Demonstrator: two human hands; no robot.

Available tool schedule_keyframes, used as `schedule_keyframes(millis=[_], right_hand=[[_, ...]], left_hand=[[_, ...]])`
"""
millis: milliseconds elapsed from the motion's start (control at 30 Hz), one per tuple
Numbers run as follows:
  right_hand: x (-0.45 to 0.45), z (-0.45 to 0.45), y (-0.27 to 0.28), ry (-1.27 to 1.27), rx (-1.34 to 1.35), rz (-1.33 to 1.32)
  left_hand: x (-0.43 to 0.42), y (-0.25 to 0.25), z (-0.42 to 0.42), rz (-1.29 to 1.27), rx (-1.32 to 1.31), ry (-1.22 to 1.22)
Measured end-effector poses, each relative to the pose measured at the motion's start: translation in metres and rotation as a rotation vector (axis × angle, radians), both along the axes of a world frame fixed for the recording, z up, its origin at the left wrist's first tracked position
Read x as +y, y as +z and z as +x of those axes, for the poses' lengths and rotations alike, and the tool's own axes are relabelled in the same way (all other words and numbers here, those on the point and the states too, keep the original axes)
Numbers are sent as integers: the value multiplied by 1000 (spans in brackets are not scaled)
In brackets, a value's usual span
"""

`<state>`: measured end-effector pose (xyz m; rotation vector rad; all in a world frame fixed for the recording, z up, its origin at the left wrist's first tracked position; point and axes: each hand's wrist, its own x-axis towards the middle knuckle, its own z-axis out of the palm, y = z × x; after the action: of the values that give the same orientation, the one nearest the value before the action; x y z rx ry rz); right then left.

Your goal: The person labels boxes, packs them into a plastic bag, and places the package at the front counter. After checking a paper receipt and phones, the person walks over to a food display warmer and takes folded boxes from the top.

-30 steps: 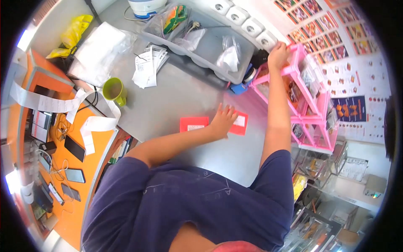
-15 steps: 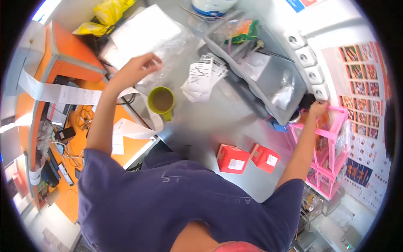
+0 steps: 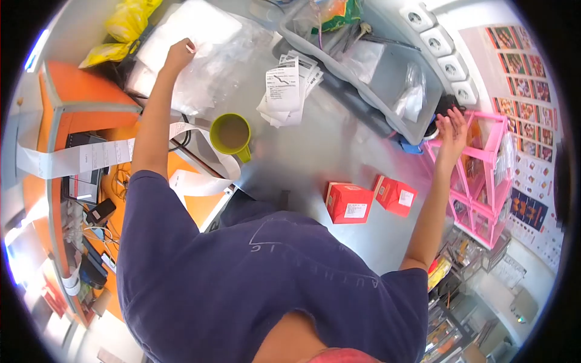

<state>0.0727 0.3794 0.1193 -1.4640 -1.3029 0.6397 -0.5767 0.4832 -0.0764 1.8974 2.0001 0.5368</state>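
My left hand (image 3: 180, 55) reaches over a stack of white plastic bags (image 3: 203, 27), beside crumpled clear plastic (image 3: 212, 78). Its fingers are curled together at the stack; what lies between them cannot be made out. My right hand (image 3: 452, 130) is open with fingers spread and nothing in it, beside the top of a pink rack (image 3: 481, 154) and a dark object (image 3: 448, 104). Two red boxes with white labels, a nearer box (image 3: 349, 202) and a smaller-looking box (image 3: 394, 195), stand on the metal table (image 3: 302, 157).
A green mug (image 3: 231, 134) with brown drink stands left of centre, near printed paper slips (image 3: 284, 88). A grey bin (image 3: 357, 91) holds plastic bags. A long paper strip (image 3: 100, 156) hangs by the orange shelf (image 3: 91, 85). Wall sockets (image 3: 436, 42) line the back right.
My left hand has moved up and away from me, from above the clear plastic onto the white stack, its fingers curling. My right hand has drawn back from the pink rack's top and opened.
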Motion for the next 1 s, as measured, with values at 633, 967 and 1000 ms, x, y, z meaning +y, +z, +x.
schedule_keyframes(millis=[633,967,1000], right_hand=[[-117,-141,-15,229,-12,-400],[38,-261,-110,263,-265,-242],[41,-266,-104,244,-213,-183]], left_hand=[[-16,43,22,414,158,142],[36,136,-13,897,-162,425],[15,185,11,867,-204,406]])
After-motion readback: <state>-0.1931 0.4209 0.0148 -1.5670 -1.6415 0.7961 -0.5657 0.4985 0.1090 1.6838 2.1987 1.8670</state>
